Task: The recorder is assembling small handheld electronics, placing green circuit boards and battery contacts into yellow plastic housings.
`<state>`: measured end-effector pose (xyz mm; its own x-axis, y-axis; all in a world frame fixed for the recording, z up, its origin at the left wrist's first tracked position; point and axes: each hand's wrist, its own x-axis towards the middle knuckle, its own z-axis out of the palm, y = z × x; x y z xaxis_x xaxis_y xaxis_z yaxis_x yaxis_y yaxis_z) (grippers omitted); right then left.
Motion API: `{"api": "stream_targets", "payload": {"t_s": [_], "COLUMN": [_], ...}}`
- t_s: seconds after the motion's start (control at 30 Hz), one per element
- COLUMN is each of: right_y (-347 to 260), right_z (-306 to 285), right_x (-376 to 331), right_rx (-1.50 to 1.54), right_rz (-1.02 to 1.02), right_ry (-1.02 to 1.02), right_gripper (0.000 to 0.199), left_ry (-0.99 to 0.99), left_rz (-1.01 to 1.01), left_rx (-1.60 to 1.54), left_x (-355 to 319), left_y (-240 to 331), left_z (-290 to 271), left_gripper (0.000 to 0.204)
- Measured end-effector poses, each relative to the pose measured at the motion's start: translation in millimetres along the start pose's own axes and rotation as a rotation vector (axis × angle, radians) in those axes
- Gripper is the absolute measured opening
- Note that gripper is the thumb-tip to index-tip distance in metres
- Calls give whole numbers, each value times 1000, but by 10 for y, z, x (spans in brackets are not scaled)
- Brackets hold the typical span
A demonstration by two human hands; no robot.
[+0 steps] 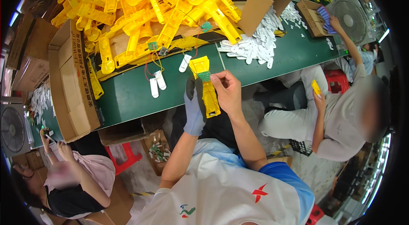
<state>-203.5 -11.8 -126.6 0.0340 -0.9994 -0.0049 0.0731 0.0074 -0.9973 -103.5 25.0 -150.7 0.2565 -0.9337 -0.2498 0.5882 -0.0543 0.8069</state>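
A long yellow plastic housing (210,97) is held upright over the table's near edge by my left hand (194,106), which wears a grey-blue glove with dark fingers. Across the housing's upper part sits a small green circuit board (204,76). The thumb and forefinger of my right hand (228,93) are pinched at the board's right edge, the fingertips partly hiding it. Just beyond, a white oblong piece (185,63) lies on the table. To its left two more white pieces (157,83) lie by red and yellow wires running to another green board (152,46).
Yellow housings (140,3) are heaped along the back of the green table (128,105). White parts (255,48) lie piled to the right beside a tipped cardboard box (266,3). A long carton (70,84) stands left. Co-workers sit on both sides, one holding a yellow piece (315,87).
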Motion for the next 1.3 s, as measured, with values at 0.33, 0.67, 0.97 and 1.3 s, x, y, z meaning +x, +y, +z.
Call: {"api": "stream_targets", "payload": {"t_s": [0.33,0.67,0.97,1.3], "right_y": [-64,-2,-6,-28], "right_z": [33,121,93,-127], "right_x": [-77,-230,-154,-76], "right_rx": [-2,-15,-3,124], "right_rz": [50,19,27,120], "right_ry": [-9,81,110,-68], "right_gripper": [19,17,18,14], "left_ry": [9,20,-40,-33], "left_rz": [32,100,107,92], "left_rx": [173,138,259,310], "left_x": [-70,-61,10,37], "left_y": [254,134,128,149], "left_z": [67,38,5,74], "left_gripper": [17,14,21,20]}}
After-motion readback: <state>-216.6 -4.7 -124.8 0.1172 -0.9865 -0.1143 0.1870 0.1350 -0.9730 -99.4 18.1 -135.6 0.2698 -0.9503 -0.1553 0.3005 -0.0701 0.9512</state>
